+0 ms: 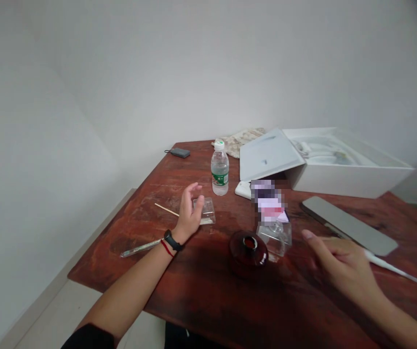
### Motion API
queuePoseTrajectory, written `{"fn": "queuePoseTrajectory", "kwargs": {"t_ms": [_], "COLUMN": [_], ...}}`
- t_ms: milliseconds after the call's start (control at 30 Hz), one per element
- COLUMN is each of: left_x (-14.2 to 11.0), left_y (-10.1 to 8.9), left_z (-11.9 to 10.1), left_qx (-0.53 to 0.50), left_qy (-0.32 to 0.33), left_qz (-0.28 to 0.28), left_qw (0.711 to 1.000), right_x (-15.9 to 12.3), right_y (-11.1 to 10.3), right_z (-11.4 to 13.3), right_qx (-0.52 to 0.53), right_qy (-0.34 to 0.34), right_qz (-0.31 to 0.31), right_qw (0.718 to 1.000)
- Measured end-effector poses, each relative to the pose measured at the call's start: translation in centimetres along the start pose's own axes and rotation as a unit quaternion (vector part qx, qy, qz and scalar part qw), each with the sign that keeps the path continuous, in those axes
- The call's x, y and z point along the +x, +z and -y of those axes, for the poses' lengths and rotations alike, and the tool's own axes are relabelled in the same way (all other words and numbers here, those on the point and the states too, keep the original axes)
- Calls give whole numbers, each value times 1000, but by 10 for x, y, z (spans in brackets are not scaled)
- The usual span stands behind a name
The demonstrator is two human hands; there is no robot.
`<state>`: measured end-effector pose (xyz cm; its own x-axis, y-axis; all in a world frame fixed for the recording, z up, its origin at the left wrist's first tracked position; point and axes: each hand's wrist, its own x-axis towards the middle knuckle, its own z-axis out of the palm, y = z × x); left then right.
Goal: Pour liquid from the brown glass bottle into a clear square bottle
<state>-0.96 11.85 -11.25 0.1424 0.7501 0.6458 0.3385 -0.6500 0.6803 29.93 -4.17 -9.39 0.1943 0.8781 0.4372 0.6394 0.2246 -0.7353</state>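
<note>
My left hand [190, 213] is held over the wooden table [194, 276], thumb and fingers apart, with nothing in it. Just behind it lies a small clear plastic tray [207, 209], partly hidden by the fingers. Over the right side of the table is my right hand [346, 264], slightly blurred, its thumb stretched out and some fingers hidden. Beside it a thin white tapered stick [393, 267] shows; its other end is behind the hand, and I see no grip on it. Between my hands sits a round dark-red glass jar [248, 254] with a narrow open mouth.
Behind stand a water bottle [219, 169] and a large white box [346, 179] with a tilted lid [268, 155]. A grey flat case [350, 225], clear plastic packaging [276, 237] and a pixelated phone-like item [268, 203] lie right. Left are a wooden stick [167, 209] and wrapped brush-like item [141, 248].
</note>
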Motion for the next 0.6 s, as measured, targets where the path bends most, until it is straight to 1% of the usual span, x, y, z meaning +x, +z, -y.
{"fn": "queuePoseTrajectory", "kwargs": {"t_ms": [33, 67, 133, 200, 333, 433, 600], "left_x": [1, 2, 2, 2, 1, 2, 5], "left_y": [0, 0, 1, 1, -1, -3, -6], "left_z": [3, 6, 9, 10, 10, 8, 6], "left_qx": [0, 1, 5, 14, 38, 56, 72], "left_qy": [-10, -19, -38, -53, -69, -74, -75], "left_qz": [6, 14, 39, 70, 109, 123, 144], "left_qw": [1000, 1000, 998, 996, 991, 988, 984], "right_x": [-1, -1, 0, 2, 5, 5, 4], "right_y": [1, 2, 3, 4, 5, 6, 5], "right_z": [2, 4, 7, 9, 9, 9, 11], "right_qx": [9, 17, 26, 29, 31, 32, 27], "right_qy": [21, 26, 4, 3, 34, 26, -8], "right_qz": [6, 8, 6, 7, 42, 52, 85], "right_qw": [1000, 999, 1000, 1000, 998, 998, 996]}}
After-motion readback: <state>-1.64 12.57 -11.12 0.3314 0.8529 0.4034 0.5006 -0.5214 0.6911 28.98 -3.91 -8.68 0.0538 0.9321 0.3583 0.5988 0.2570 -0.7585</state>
